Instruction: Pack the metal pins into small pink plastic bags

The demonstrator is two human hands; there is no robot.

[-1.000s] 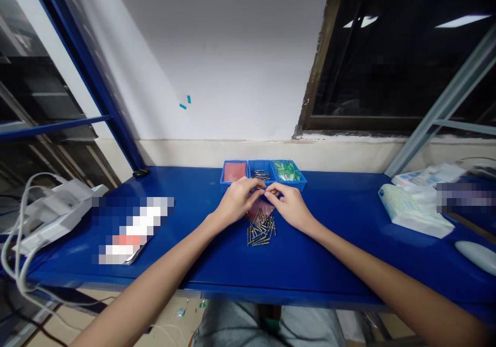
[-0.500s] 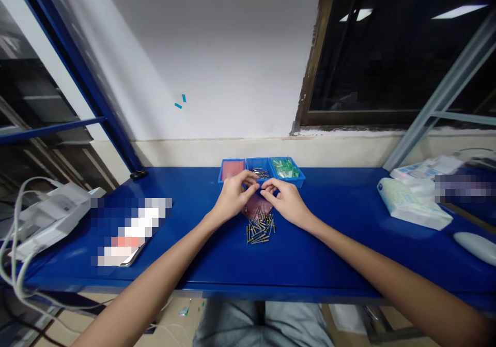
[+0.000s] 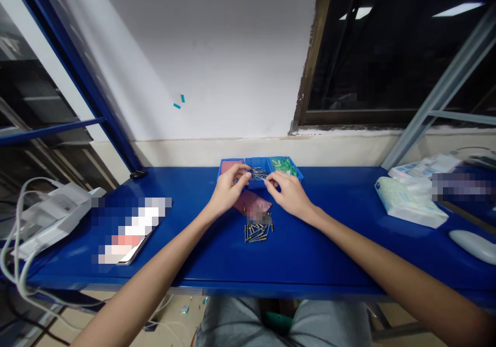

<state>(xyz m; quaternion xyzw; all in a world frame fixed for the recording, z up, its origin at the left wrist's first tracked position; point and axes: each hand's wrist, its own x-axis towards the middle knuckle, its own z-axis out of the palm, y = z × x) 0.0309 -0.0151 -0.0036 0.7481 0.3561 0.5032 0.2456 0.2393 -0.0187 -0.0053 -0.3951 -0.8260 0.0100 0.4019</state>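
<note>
My right hand (image 3: 289,191) is at the front of the blue bin's middle compartment, thumb and finger pinched on a thin metal rivet (image 3: 262,177). My left hand (image 3: 228,187) hovers by the left compartment, fingers curved and thumb apart, with nothing visible between them. Several rivets (image 3: 256,171) lie in the middle compartment. Below my hands, a pink plastic bag (image 3: 251,201) rests on the table, partly blurred out. A loose pile of rivets (image 3: 257,232) with brassy ends lies just in front of it.
The blue bin (image 3: 256,162) stands near the wall, with pink bags (image 3: 231,167) at its left and green bags (image 3: 283,165) at its right. A phone-like slab (image 3: 134,251) and a white box with cables (image 3: 58,212) are leftward. A tissue pack (image 3: 411,202) and a white mouse-like object (image 3: 475,246) are rightward.
Both hands have moved forward from above the pink bag to the bin and apart from each other. The pink bag shows more now, and a rivet appears at my right fingertips.
</note>
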